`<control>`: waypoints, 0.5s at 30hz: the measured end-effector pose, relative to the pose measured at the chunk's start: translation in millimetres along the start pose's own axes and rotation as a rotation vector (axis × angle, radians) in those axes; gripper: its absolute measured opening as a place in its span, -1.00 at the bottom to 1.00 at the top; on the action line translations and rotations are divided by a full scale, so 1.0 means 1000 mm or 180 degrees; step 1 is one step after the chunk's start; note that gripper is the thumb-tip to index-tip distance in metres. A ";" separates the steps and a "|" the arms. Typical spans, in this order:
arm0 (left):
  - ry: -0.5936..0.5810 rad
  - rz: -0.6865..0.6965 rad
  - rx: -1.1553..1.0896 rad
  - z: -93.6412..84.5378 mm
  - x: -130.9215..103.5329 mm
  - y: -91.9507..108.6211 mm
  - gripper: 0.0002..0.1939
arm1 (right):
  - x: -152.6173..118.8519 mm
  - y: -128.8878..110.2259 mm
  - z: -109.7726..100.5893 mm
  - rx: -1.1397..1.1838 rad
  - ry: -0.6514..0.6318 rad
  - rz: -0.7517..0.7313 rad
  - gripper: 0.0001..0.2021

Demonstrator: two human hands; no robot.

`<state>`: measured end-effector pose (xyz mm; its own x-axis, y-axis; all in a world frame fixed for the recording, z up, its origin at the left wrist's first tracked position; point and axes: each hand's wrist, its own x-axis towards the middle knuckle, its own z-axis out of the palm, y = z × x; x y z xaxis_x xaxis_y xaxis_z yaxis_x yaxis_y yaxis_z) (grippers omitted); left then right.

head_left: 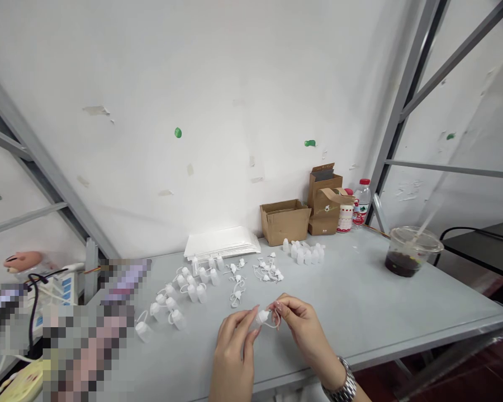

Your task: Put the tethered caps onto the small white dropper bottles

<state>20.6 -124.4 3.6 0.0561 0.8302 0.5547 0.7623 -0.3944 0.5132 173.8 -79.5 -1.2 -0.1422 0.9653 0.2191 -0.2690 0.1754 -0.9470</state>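
Near the table's front edge, my left hand (238, 340) holds a small translucent bottle (257, 320) tilted to the right, with a white cap on it. My right hand (298, 318) pinches a thin white strap (275, 324) that loops from the cap. Beyond my hands lie loose white caps with straps (268, 271) and another small group of them (237, 294). Several capped bottles (193, 291) stand to the left, their straps looped. Behind and to the right is a cluster of small bottles without straps (307, 254).
White sheets (222, 243) lie against the wall. Beside them are a cardboard box (285, 223), a brown paper bag (323, 206) and a red-capped water bottle (361, 204). A plastic bowl of dark liquid (406, 259) stands at the right. A power strip (62, 296) is at the left.
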 end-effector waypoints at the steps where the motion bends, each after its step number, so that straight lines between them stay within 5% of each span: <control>1: -0.0001 0.0006 -0.0006 0.000 0.000 0.000 -0.68 | 0.000 -0.001 0.000 -0.0048 0.0009 -0.0015 -0.72; 15: 0.0118 0.0060 -0.0030 0.000 0.001 0.001 -0.68 | -0.005 -0.008 0.001 -0.1141 0.0116 -0.0242 -0.69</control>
<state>21.9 -124.0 4.5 0.0462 0.8075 0.5881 0.7552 -0.4136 0.5085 176.0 -85.9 5.8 -0.0989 0.9520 0.2897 0.0742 0.2974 -0.9519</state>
